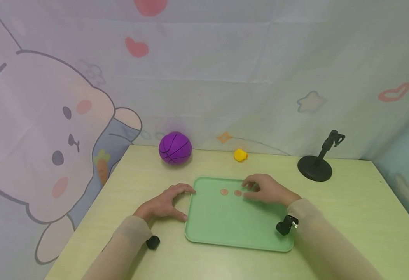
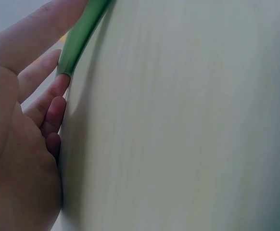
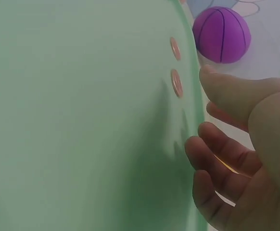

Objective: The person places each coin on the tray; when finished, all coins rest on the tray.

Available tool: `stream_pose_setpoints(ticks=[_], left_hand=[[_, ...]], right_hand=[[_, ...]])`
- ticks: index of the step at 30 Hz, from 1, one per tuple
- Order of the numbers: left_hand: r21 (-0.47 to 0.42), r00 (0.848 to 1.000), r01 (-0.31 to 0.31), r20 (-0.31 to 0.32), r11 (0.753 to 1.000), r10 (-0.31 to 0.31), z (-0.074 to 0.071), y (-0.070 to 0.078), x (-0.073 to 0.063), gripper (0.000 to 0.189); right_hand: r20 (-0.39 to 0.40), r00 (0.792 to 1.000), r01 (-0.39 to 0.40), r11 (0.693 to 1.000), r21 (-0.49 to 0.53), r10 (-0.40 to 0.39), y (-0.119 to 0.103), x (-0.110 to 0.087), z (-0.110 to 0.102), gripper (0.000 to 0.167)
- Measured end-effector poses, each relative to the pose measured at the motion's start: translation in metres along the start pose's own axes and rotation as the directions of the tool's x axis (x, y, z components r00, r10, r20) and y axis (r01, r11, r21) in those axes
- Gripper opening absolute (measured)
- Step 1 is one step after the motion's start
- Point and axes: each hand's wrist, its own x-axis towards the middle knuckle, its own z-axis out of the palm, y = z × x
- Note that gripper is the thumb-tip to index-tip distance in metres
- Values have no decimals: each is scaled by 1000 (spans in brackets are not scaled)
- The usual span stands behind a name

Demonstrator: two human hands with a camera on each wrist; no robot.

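Note:
A green tray (image 1: 225, 225) lies on the table, with two copper-coloured coins (image 1: 224, 192) side by side near its far edge. My left hand (image 1: 162, 203) is at the tray's left side, thumb and fingers spread apart with the tips right at the rim. In the left wrist view a strip of the tray (image 2: 77, 45) shows beside those fingers. Over the tray's far right part is my right hand (image 1: 267, 189), its fingers loosely bent and nothing between them. Its thumb tip is close to the right-hand coin (image 1: 238, 193). Both coins also show in the right wrist view, beyond the thumb.
A purple ball (image 1: 175, 148) with black lines sits at the table's back left. Behind the tray is a small yellow toy duck (image 1: 240, 155). A black stand (image 1: 315, 168) with a clip on top stands at the back right. A printed cloth (image 1: 204, 58) hangs behind the table.

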Motion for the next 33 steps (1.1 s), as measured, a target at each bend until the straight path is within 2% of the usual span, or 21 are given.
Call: stream_pose_setpoints(ticks=[8, 15, 21, 30, 33], left_hand=[[7, 1000, -8, 0, 1000, 8, -2, 1, 1, 84], [8, 1000, -14, 0, 1000, 14, -1, 1, 1, 84], [9, 1000, -17, 2, 1000, 17, -1, 1, 1, 85], [3, 1000, -5, 1, 1000, 5, -2, -1, 0, 85], [-11, 1000, -4, 2, 1000, 4, -1, 0, 1, 84]], right_hand=[[-8, 998, -64, 997, 50, 65, 15, -25, -26, 33], [-36, 993, -109, 993, 52, 111, 36, -47, -45, 30], [-63, 992, -110, 993, 52, 114, 47, -69, -62, 28], [-42, 989, -139, 990, 28, 140, 65, -88, -72, 19], [-6, 990, -138, 990, 33, 139, 73, -92, -73, 16]])
